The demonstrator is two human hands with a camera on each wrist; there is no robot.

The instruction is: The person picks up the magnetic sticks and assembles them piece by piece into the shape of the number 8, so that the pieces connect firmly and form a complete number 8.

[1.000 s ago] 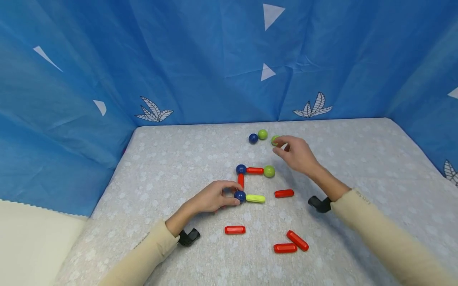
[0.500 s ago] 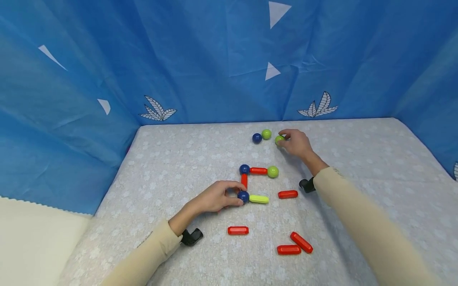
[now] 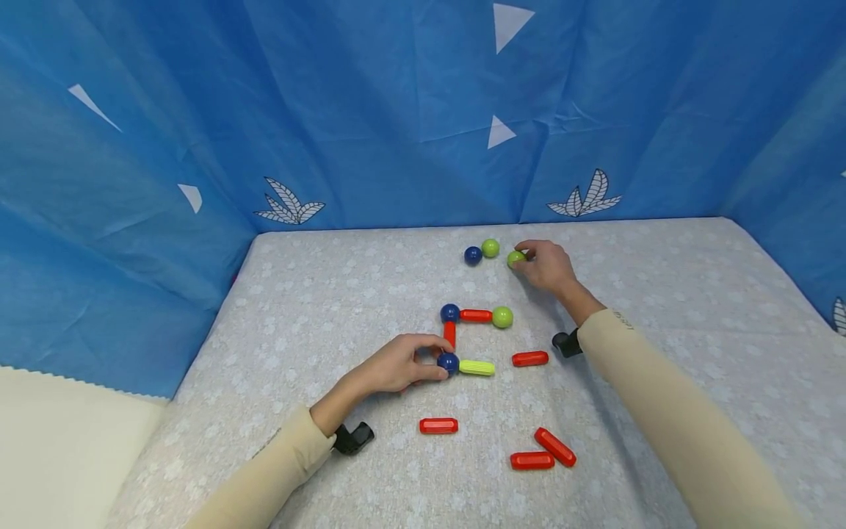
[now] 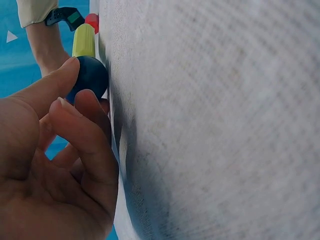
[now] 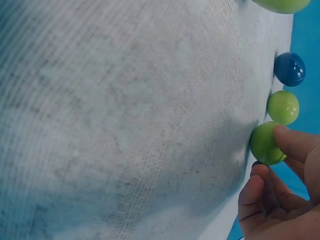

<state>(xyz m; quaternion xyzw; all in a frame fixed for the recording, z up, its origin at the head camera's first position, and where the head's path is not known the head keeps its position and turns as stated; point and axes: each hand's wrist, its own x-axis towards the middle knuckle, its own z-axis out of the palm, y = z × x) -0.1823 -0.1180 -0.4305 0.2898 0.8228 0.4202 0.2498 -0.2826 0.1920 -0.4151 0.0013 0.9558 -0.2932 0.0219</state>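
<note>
In the head view, my left hand (image 3: 399, 363) pinches a dark blue ball (image 3: 448, 364) between thumb and fingers. A yellow-green stick (image 3: 476, 367) points right from that ball, and a red stick (image 3: 449, 334) runs from near it to a second blue ball (image 3: 450, 314). Another red stick (image 3: 476, 316) links this one to a green ball (image 3: 502, 317). Farther back, my right hand (image 3: 547, 266) holds a loose green ball (image 3: 515, 259) by thumb and fingers. The right wrist view shows that green ball (image 5: 266, 143) touching or very near the cloth.
Left of the right hand lie a loose blue ball (image 3: 472, 256) and a green ball (image 3: 490, 247). Nearer me are several loose red sticks, including one red stick (image 3: 439, 426) at front centre. A blue curtain (image 3: 396, 110) hangs behind the cloth-covered table (image 3: 317, 294).
My right hand has reached slightly farther back and taken hold of the loose green ball. The left hand keeps its pinch on the blue ball. The head view has shifted slightly.
</note>
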